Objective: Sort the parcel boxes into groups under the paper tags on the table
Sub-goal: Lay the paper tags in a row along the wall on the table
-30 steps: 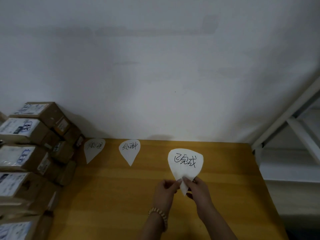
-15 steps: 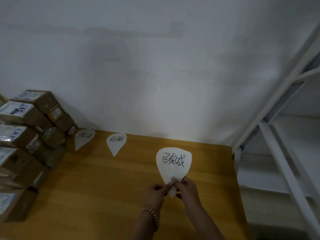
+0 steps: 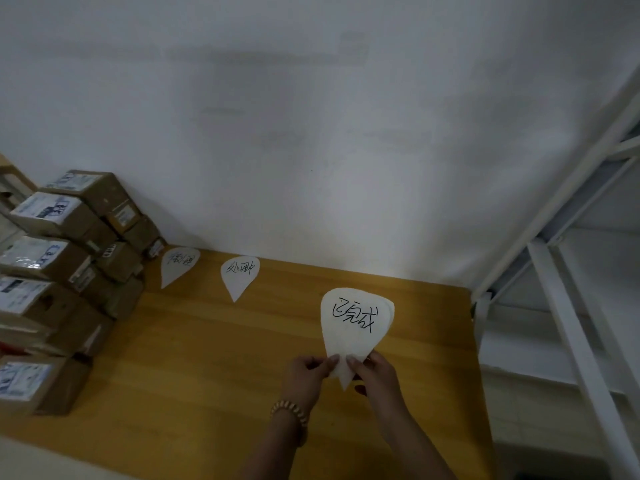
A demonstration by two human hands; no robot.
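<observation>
White wall [image 3: 311,133] behind; white metal shelving rack [image 3: 571,334] at right.

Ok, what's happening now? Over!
Left hand and right hand pinch tip of nearest tag. Two other tags lie flat. Parcel boxes stacked left, unsorted. Nothing in the way.

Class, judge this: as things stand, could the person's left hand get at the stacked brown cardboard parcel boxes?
Probably yes, once freed: the left hand pinches the white teardrop-shaped paper tag alongside the right hand, but nothing stands between it and the brown cardboard parcel boxes.
</observation>
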